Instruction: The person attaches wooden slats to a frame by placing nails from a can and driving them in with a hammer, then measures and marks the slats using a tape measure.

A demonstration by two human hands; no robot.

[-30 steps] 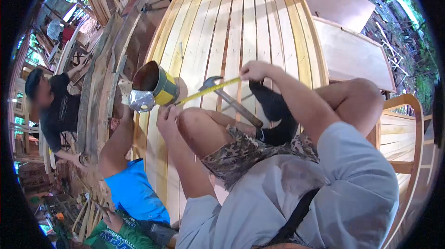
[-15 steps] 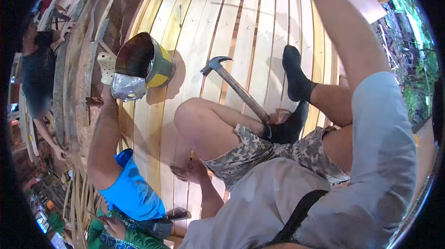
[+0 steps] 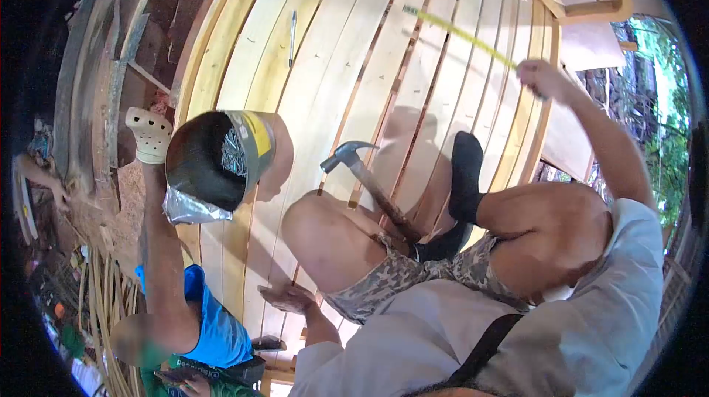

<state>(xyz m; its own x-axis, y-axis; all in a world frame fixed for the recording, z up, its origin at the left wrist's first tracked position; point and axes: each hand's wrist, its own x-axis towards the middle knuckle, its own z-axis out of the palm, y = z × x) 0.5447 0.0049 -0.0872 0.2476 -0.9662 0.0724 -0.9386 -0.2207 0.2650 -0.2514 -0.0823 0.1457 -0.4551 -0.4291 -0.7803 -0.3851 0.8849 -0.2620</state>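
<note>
My right hand [image 3: 545, 81] is closed around a tape measure, most of its case hidden by my fingers. Its yellow blade [image 3: 465, 36] reaches out to the left above the wooden planks [image 3: 332, 87]. Down by my left knee, my left hand [image 3: 289, 298] is low over the planks with its fingers stretched out, holding nothing. A claw hammer [image 3: 373, 186] lies between my legs, its handle end beside my foot in a black sock [image 3: 465, 175]. To the left, a cut-open bucket [image 3: 255, 149] holds many nails [image 3: 233, 152].
A pen [image 3: 292, 39] lies on the planks farther out. Beside the bucket, another person's leg [image 3: 159, 220] in a beige clog [image 3: 150, 133] stretches along the platform's left edge. A person in green [image 3: 196, 382] is at bottom left. A curved wooden frame [image 3: 598, 9] stands at upper right.
My right hand has come back from the top edge toward the right, and the yellow tape blade now shows. My view has shifted. My left hand stays low with its fingers out.
</note>
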